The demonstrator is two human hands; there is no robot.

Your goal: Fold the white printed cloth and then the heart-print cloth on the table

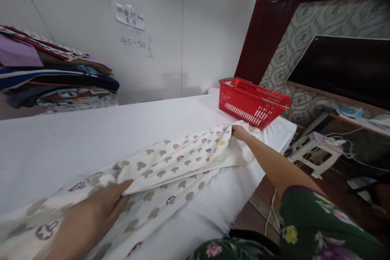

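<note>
A white cloth [183, 160] printed with grey, purple and red mushroom shapes lies stretched and creased along the front of the white-covered table [158, 118]. My left hand [97, 211], at the lower left, pinches a fold of it, with the fingertips partly under the fabric. Farther off to the right, my right hand [239, 133] grips the cloth near its far end, close below the red basket. Between both hands a folded edge of the cloth is pulled fairly taut. The cloth's near left part runs out of view.
A red plastic basket [246, 99] stands at the table's far right corner. Folded fabrics [61, 73] are stacked at the left by the wall. Beyond the right edge are a white stool [317, 152], cables and a dark screen [341, 69].
</note>
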